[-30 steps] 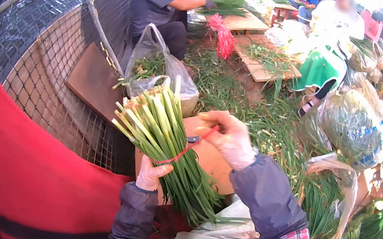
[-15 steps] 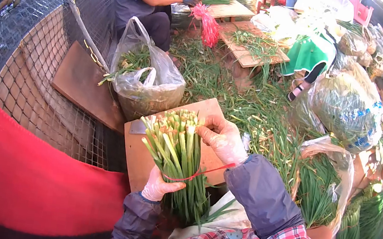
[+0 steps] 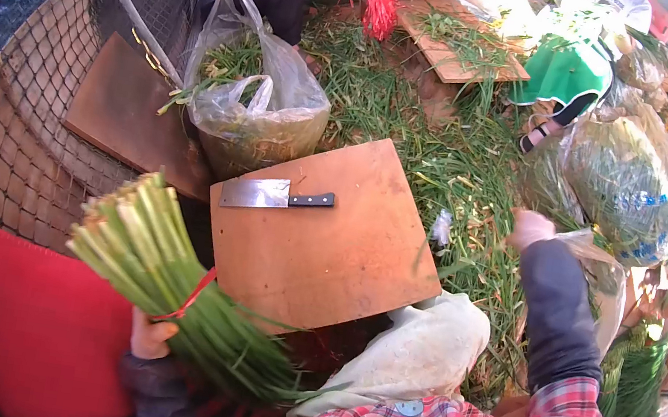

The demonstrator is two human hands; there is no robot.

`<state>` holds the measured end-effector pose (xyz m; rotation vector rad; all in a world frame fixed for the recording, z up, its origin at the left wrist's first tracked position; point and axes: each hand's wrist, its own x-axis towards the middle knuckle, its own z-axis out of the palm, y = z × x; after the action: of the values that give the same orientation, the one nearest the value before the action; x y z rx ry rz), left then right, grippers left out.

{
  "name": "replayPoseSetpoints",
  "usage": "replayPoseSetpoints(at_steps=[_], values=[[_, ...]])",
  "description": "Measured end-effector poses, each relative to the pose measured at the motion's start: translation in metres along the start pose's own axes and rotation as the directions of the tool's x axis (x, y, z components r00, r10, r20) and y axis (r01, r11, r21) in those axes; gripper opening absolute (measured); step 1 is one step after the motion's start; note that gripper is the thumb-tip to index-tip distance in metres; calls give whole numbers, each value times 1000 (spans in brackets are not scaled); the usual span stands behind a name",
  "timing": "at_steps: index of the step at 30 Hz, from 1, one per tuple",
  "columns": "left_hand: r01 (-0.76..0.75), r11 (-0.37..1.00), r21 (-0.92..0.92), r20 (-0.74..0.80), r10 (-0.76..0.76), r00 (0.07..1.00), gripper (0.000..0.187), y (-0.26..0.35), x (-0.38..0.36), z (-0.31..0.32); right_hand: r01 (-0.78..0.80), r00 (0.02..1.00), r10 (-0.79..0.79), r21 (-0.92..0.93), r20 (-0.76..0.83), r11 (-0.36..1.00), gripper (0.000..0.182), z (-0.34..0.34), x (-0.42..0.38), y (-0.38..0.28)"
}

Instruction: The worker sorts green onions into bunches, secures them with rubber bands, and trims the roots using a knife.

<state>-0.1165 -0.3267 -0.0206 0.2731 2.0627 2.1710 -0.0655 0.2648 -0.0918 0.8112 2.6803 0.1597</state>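
Note:
A thick bundle of green stalks (image 3: 162,260), tied with a red band (image 3: 193,294), tilts to the lower left of the board. Round its underside, near the band, my left hand (image 3: 151,335) is closed, its palm hidden by the stalks. My right hand (image 3: 531,229) is stretched out to the right, beside a clear plastic bag (image 3: 605,271); its fingers are smeared by motion. On the brown wooden board (image 3: 346,245) lies a cleaver (image 3: 258,194) with a black handle, its blade towards the left.
A plastic-lined basket (image 3: 259,133) of greens stands behind the board. Loose leaves (image 3: 398,123) litter the ground. Large stuffed bags (image 3: 628,179) are at the right, red cloth (image 3: 32,319) at the left. Other people sit farther back near low wooden boards (image 3: 462,46).
The bundle has moved left and down with my left hand, uncovering the board and cleaver. My right hand has left the stalks and moved to the right. The view has shifted slightly.

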Motion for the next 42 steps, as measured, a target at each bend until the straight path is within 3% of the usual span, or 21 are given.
replayPoseSetpoints(at_steps=[1,2,3,5,6,7,8,10,16,19,22,23,25,26,27,29,32,33,35,36,42], values=[[30,995,93,23,-32,999,75,22,3,-3,50,999,-47,170,-21,984,50,-19,-10,-38],[-7,1000,-21,-20,6,1000,66,31,11,13,267,952,-182,377,-246,887,55,-14,-9,-72],[48,996,71,62,-52,997,65,36,16,10,578,802,-404,401,-440,711,56,-10,0,-115],[121,955,269,210,-181,961,63,48,30,-1,748,662,-639,382,-390,542,64,-2,21,-207],[185,937,297,220,-256,941,66,52,37,9,722,690,-657,366,-305,588,69,-3,22,-257],[327,905,271,208,-387,898,76,47,38,1,752,652,-636,250,-412,610,70,14,27,-300],[301,903,305,199,-370,908,81,35,37,-5,760,603,-613,133,-511,637,71,31,30,-330],[185,883,431,209,-297,932,95,30,43,6,753,637,-660,138,-398,644,64,36,25,-348],[311,810,497,243,-474,846,97,-4,78,35,649,753,-581,201,-310,734,51,63,33,-294],[159,770,618,329,-437,837,95,-5,102,65,469,883,-452,246,-127,848,55,64,41,-210],[-202,616,762,463,-299,835,92,-5,122,104,153,987,-154,585,-48,796,56,58,27,-113],[-344,517,784,526,-258,811,91,-4,128,121,62,998,-38,667,-51,743,56,62,18,-88],[-450,395,801,564,-248,787,89,-18,137,154,311,922,55,816,-384,487,58,90,3,-57],[-475,376,796,583,-260,770,87,-33,143,166,394,911,55,903,-409,172,59,89,-6,-54],[-495,348,796,593,-286,753,88,-59,149,171,107,994,-31,993,-106,55,59,45,-33,-52],[-436,220,873,488,-418,766,98,-102,151,191,-9,990,-144,999,2,-49,54,21,-49,-55],[-482,144,864,503,-262,824,112,-102,146,190,233,968,-106,972,-227,44,47,29,-55,-68],[-509,152,847,531,-220,818,116,-95,143,195,93,983,-163,995,-87,33,45,14,-68,-70],[-563,167,810,584,-132,801,124,-80,135,212,296,950,-152,944,-274,149,41,17,-83,-78],[-568,187,802,591,-107,799,126,-82,135,226,318,947,-146,894,-286,316,38,12,-93,-80],[-436,172,884,468,-279,839,123,-119,160,281,342,939,-156,807,-306,481,36,23,-134,-97]])
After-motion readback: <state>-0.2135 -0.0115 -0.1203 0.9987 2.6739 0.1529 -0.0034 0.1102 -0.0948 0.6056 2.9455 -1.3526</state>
